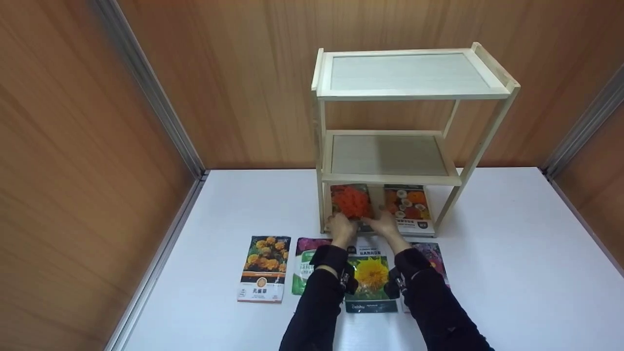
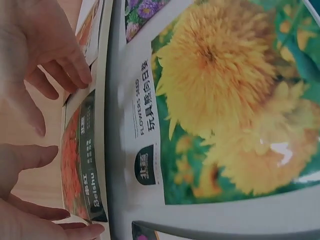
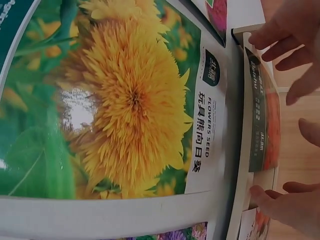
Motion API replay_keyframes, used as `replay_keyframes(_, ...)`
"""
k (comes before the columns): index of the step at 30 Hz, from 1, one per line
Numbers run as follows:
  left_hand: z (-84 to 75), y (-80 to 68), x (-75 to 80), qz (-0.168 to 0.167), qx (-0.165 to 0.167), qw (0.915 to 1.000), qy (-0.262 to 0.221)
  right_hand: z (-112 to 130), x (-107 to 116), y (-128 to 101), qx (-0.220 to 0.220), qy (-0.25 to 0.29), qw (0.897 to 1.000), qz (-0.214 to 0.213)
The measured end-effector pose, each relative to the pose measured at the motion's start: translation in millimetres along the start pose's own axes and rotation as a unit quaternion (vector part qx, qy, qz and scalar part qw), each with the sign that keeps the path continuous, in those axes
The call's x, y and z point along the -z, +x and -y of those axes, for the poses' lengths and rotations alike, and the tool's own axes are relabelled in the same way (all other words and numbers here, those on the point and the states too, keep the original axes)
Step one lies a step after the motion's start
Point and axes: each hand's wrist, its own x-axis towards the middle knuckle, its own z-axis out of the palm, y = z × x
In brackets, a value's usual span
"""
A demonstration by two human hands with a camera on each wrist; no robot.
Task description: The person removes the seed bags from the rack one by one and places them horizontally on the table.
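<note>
A red-flower seed packet (image 1: 352, 201) lies on the bottom shelf of a small wooden rack (image 1: 390, 179). My left hand (image 1: 341, 228) is at its left front corner, and in the left wrist view those fingers (image 2: 40, 215) lie loosely bent beside its edge. At the other side, my right hand (image 1: 384, 225) has its fingertips (image 3: 257, 194) close to the packet's right edge. Neither hand grips it. To the right on the same shelf lies an orange-and-white-flower packet (image 1: 408, 207). A yellow sunflower packet (image 1: 371, 278) is on the table below my wrists.
On the white table (image 1: 195, 321), a marigold packet (image 1: 263, 268) lies at the left. A green-and-purple packet (image 1: 303, 265) and a purple-flower packet (image 1: 434, 256) are partly hidden under my sleeves. The rack's middle shelf (image 1: 387, 155) overhangs the bottom one. Wooden panels (image 1: 243, 87) stand behind.
</note>
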Motion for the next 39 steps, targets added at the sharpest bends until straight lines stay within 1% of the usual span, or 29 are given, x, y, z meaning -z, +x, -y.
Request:
replay_keyframes(3, 41.9, 45.4, -76.3, -0.031, -0.022, 0.9986, 0.038, 2.3, -1.4, -0.6, -0.002, 0.001, 1.000, 0.003)
replay_keyframes(4, 52.5, 59.2, -95.9, -0.018, -0.018, 0.9988, 0.041, 3.0, -1.8, -0.9, -0.007, 0.006, 1.000, 0.003)
replay_keyframes(6, 76.1, 83.2, -138.1, -0.046, -0.042, 0.9971, 0.045, 4.9, -1.7, -2.4, -0.021, 0.021, 1.000, -0.002)
replay_keyframes(7, 81.5, 90.2, -149.3, -0.043, -0.044, 0.9970, 0.045, 5.8, -1.6, -2.8, -0.024, 0.020, 0.999, -0.004)
replay_keyframes(8, 84.4, 94.5, -156.0, -0.035, -0.041, 0.9976, 0.043, 6.8, -1.6, -3.1, -0.025, 0.020, 0.999, -0.005)
replay_keyframes(9, 86.4, 96.6, -159.7, -0.032, -0.041, 0.9981, 0.032, 7.8, -1.5, -3.4, -0.026, 0.018, 0.999, -0.006)
replay_keyframes(10, 86.0, 96.5, -158.9, -0.027, -0.039, 0.9986, 0.021, 8.8, -1.4, -3.7, -0.027, 0.017, 0.999, -0.007)
replay_keyframes(11, 84.0, 93.6, -154.9, -0.021, -0.032, 0.9992, 0.012, 9.6, -1.2, -4.0, -0.030, 0.020, 0.999, -0.006)
replay_keyframes(12, 80.4, 90.0, -147.6, -0.011, -0.024, 0.9996, 0.004, 10.3, -0.8, -4.2, -0.031, 0.019, 0.999, -0.005)
replay_keyframes(13, 73.5, 83.3, -135.5, -0.004, -0.013, 0.9999, 0.002, 11.0, -0.4, -4.4, -0.034, 0.020, 0.999, -0.002)
replay_keyframes(14, 68.9, 77.8, -125.9, -0.007, -0.012, 0.9999, 0.000, 11.7, 0.1, -4.8, -0.037, 0.022, 0.999, 0.001)
replay_keyframes(15, 63.6, 71.2, -113.1, 0.003, -0.013, 0.9999, -0.006, 12.3, 0.6, -5.0, -0.041, 0.025, 0.999, 0.002)
replay_keyframes(18, 43.9, 49.0, -75.3, 0.002, -0.006, 0.9999, -0.010, 15.1, 3.8, -6.2, -0.044, 0.027, 0.999, -0.002)
replay_keyframes(19, 38.8, 43.0, -65.5, 0.004, 0.000, 0.9999, -0.010, 16.4, 5.1, -6.5, -0.045, 0.024, 0.999, -0.004)
replay_keyframes(21, 34.0, 35.3, -52.8, 0.008, 0.016, 0.9997, -0.019, 19.2, 8.1, -7.7, -0.046, 0.018, 0.999, -0.008)
replay_keyframes(22, 34.1, 34.4, -50.3, 0.011, 0.029, 0.9992, -0.027, 20.5, 9.9, -8.4, -0.046, 0.012, 0.999, -0.009)
replay_keyframes(23, 38.3, 36.9, -51.7, 0.025, 0.038, 0.9984, -0.034, 21.5, 11.5, -9.0, -0.046, 0.005, 0.999, -0.008)
replay_keyframes(25, 50.8, 43.1, -60.2, 0.024, 0.045, 0.9973, -0.052, 22.0, 14.0, -10.5, -0.047, 0.001, 0.999, -0.005)
replay_keyframes(27, 65.3, 49.1, -68.6, 0.015, 0.035, 0.9966, -0.073, 21.5, 15.8, -12.4, -0.046, -0.004, 0.999, -0.008)
replay_keyframes(28, 69.5, 49.2, -67.3, 0.023, 0.033, 0.9952, -0.089, 20.7, 16.3, -13.3, -0.041, -0.008, 0.999, -0.014)
replay_keyframes(29, 71.8, 46.6, -64.6, 0.012, 0.023, 0.9950, -0.097, 19.7, 16.6, -14.2, -0.037, -0.011, 0.999, -0.022)
replay_keyframes(30, 71.4, 41.2, -58.4, -0.002, 0.011, 0.9941, -0.108, 18.6, 16.8, -15.3, -0.031, -0.014, 0.999, -0.031)
replay_keyframes(31, 61.6, 27.1, -38.6, 0.003, 0.005, 0.9935, -0.114, 17.5, 17.3, -16.3, -0.024, -0.021, 0.999, -0.040)
replay_keyframes(33, 40.2, 3.1, 1.3, 0.026, 0.011, 0.9915, -0.127, 15.0, 18.3, -18.7, -0.015, -0.022, 0.998, -0.057)
replay_keyframes(34, 27.6, -10.0, 23.5, 0.040, 0.021, 0.9905, -0.130, 13.6, 19.1, -20.0, -0.012, -0.019, 0.998, -0.061)
replay_keyframes(35, 15.7, -23.2, 44.0, 0.041, 0.019, 0.9904, -0.130, 12.4, 20.2, -21.3, -0.011, -0.015, 0.998, -0.062)
replay_keyframes(37, -5.7, -45.1, 79.9, 0.054, 0.026, 0.9888, -0.136, 10.7, 23.2, -24.3, -0.012, -0.006, 0.998, -0.059)
replay_keyframes(38, -7.8, -47.2, 85.8, 0.057, 0.029, 0.9877, -0.142, 10.0, 25.1, -25.9, -0.012, 0.000, 0.998, -0.056)
replay_keyframes(39, -11.0, -52.5, 93.5, 0.051, 0.021, 0.9878, -0.145, 9.1, 27.1, -27.7, -0.011, 0.004, 0.998, -0.054)
